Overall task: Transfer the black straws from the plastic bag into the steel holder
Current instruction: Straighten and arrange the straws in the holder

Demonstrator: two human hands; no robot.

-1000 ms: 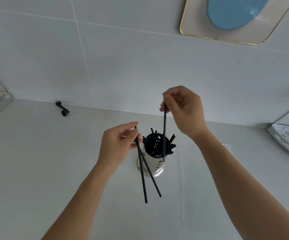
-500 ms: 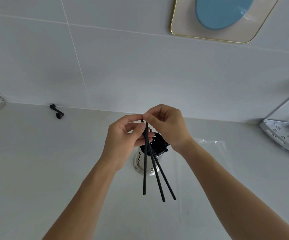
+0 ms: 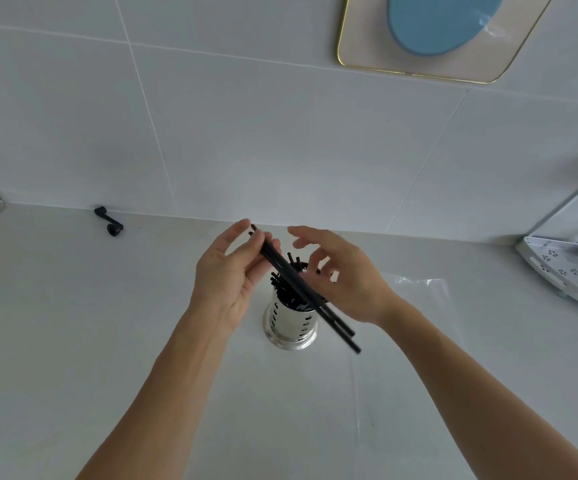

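Left hand grip pinches loose straws slanting toward 4 o'clock over the crowded steel holder, right hand released; slack pinch risks straws sliding onto the tabletop.

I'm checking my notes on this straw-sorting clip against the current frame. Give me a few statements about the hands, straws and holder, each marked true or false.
1. The left hand holds a slanted bundle of loose black straws. True.
2. The right hand grips that bundle. False: its fingers are spread and it holds nothing.
3. The perforated steel holder stands upright with black straws inside. True.
4. The holder lies tipped over on the white counter. False: it stands on its base.
5. A clear plastic bag lies right of the holder. True.
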